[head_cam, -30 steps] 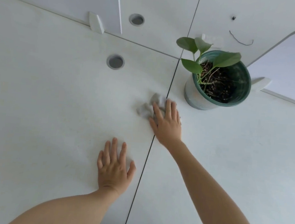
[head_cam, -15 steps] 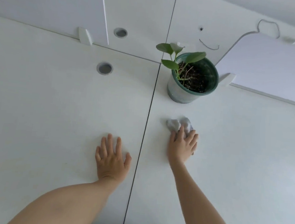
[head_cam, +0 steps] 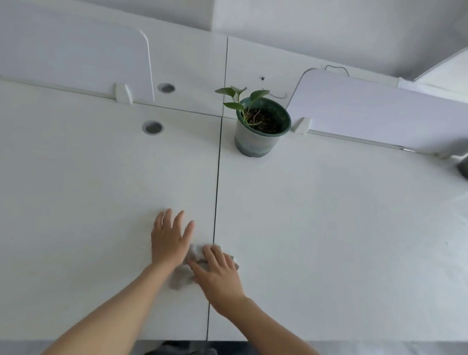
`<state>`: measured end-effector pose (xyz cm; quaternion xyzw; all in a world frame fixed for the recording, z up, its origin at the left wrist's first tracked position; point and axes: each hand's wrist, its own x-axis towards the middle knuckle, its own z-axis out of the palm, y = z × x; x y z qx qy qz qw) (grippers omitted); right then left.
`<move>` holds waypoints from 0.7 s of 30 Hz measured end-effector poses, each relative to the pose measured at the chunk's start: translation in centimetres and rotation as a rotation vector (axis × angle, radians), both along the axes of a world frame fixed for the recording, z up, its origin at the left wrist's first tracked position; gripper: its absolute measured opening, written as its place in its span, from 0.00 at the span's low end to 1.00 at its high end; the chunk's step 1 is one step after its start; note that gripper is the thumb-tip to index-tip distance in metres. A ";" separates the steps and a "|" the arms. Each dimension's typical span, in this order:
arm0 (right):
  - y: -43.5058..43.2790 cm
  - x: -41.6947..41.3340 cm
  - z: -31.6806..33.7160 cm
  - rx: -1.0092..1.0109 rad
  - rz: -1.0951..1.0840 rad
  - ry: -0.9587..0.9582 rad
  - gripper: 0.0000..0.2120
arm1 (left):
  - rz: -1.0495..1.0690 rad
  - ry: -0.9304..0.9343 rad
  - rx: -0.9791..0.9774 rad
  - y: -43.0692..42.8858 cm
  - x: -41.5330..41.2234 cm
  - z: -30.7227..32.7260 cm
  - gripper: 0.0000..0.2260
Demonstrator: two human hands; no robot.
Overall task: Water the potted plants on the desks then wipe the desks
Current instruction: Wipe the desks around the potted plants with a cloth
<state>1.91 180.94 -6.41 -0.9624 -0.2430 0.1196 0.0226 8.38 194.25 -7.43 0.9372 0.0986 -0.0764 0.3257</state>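
Desk (head_cam: 86,193): two white tops meeting at a dark seam (head_cam: 216,190). Left hand (head_cam: 170,241): spread flat near the front edge, holding nothing. Right hand (head_cam: 218,274): straight fingers pressing a crumpled cloth (head_cam: 179,281) across the seam. Pot plant (head_cam: 258,136): upright by the back edge (looks light). Risk: a long stroke backward could tip it, scattering soil across both tops.

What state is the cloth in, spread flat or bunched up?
Bunched up: the cloth lies crumpled in uneven folds under the right hand, whose fingers are flat.
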 end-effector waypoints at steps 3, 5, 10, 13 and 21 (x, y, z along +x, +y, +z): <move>2.0 -0.8 0.4 0.100 0.017 -0.017 0.17 | 0.025 -0.028 -0.050 2.7 -3.0 0.0 0.31; 1.9 -1.4 0.7 0.207 -0.020 0.001 0.18 | 0.049 -0.050 -0.065 4.6 -5.5 0.0 0.34; -0.1 -3.2 2.5 0.434 -0.243 0.069 0.25 | 0.238 -0.112 -0.126 7.5 -12.4 1.3 0.16; -1.3 -5.3 3.3 0.566 -0.302 0.149 0.21 | 0.366 -0.107 -0.165 8.2 -17.3 1.6 0.15; -2.3 -10.6 3.5 0.694 -0.285 0.394 0.13 | 0.593 0.040 -0.258 4.5 -27.1 1.7 0.12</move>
